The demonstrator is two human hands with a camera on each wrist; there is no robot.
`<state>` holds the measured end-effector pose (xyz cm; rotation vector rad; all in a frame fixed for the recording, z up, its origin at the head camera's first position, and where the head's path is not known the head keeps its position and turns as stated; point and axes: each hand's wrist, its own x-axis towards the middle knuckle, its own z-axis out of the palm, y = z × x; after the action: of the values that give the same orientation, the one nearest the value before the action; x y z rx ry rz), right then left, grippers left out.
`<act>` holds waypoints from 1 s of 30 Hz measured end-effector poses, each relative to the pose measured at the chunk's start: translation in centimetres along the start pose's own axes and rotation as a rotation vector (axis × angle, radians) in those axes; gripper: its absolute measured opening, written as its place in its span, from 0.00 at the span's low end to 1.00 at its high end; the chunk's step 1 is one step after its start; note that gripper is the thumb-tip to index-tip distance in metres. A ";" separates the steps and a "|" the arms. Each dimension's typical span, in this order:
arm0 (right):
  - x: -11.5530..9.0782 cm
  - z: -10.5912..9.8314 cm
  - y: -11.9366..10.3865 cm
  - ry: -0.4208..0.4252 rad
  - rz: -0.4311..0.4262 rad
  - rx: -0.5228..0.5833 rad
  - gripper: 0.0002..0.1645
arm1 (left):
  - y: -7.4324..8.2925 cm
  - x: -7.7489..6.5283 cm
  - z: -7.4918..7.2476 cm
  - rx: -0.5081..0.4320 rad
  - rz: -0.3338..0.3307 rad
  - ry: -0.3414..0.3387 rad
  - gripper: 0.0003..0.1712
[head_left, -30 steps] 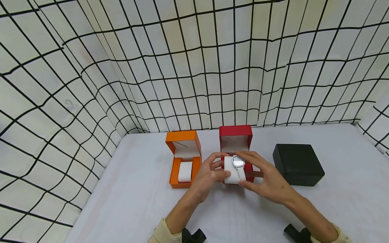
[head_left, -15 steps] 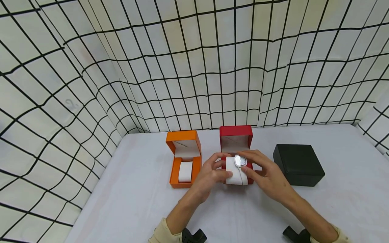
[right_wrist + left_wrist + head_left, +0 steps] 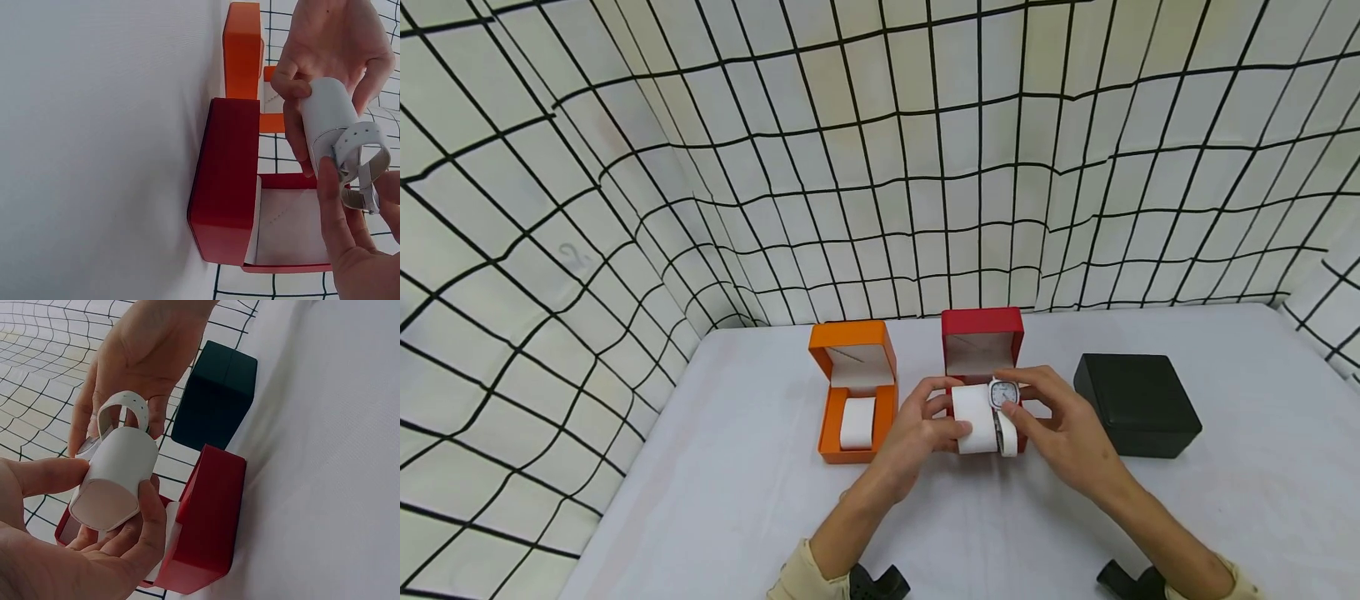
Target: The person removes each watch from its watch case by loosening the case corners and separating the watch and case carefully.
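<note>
My left hand (image 3: 912,437) grips a white watch cushion (image 3: 972,417) above the red watch box (image 3: 982,322), thumb on the near side. A white-strapped wristwatch (image 3: 1003,394) with a pale dial sits at the cushion's right end. My right hand (image 3: 1070,433) pinches the watch by its case between thumb and fingers. In the right wrist view the strap (image 3: 362,134) is a closed loop standing out past the cushion's end, apparently still partly against it. The left wrist view shows the cushion (image 3: 128,453) in the left fingers; the watch case (image 3: 89,447) is partly hidden.
An orange watch box (image 3: 833,450) stands open at the left with its own white cushion (image 3: 857,423) inside. To the right lies a closed black box (image 3: 1138,404). Black-and-white grid cloth (image 3: 880,167) rises behind the white table (image 3: 737,500).
My right hand has slid the watch rightward along the cushion to its end. The dial has turned more toward the head camera. My left hand has stayed almost still.
</note>
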<state>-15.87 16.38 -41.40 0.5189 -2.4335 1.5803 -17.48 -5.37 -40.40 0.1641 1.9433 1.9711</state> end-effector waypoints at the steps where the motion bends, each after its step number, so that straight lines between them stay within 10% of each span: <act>1: 0.0 0.0 0.0 0.000 0.004 0.006 0.25 | 0.0 0.0 0.0 -0.003 -0.001 0.003 0.30; 30: -0.1 0.2 -0.1 -0.016 0.110 0.059 0.23 | 0.1 -0.1 -0.2 0.033 0.018 0.090 0.31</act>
<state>-15.79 16.15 -41.46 0.4155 -2.4725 1.7016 -17.50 -5.61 -40.32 0.1044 2.0382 1.9904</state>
